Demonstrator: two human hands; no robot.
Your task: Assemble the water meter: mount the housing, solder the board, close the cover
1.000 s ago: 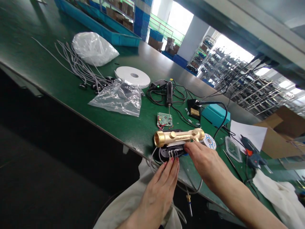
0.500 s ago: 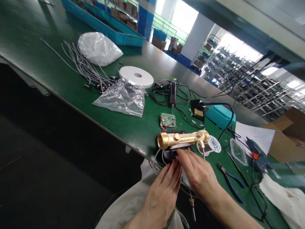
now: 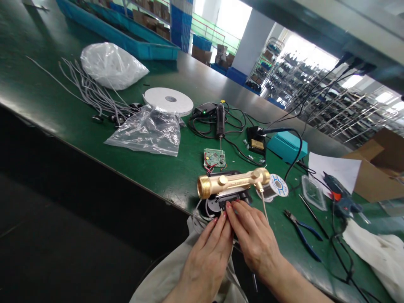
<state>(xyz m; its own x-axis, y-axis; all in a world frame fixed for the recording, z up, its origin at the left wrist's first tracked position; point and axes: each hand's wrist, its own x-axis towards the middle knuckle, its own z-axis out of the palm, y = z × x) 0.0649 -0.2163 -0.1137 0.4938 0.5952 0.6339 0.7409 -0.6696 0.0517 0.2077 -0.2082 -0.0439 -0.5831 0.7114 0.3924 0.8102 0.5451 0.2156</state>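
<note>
Green surface [image 3: 189, 168]: brass pipe fitting [image 3: 235, 183] just beyond my left hand [image 3: 206, 254] and right hand [image 3: 257, 242], fingers bunched close at the black housing [image 3: 212, 207] beneath; whether pinching, cannot tell.

The pipe fitting [image 3: 238, 181] is made of brass-coloured metal, satin along its body and ridged by shiny threads. Dark, smooth plastic is seen on the black housing [image 3: 212, 208]. The desk [image 3: 151, 179] is faced in smooth green, by which light is reflected in a soft gloss. The clear bag [image 3: 148, 136] is formed of wrinkled, glossy plastic film; the carton [image 3: 375, 176], of matt brown cardboard. Smooth paper is recognised in the white sheet [image 3: 339, 168], soft creased fabric in the pale cloth [image 3: 372, 244].
</note>
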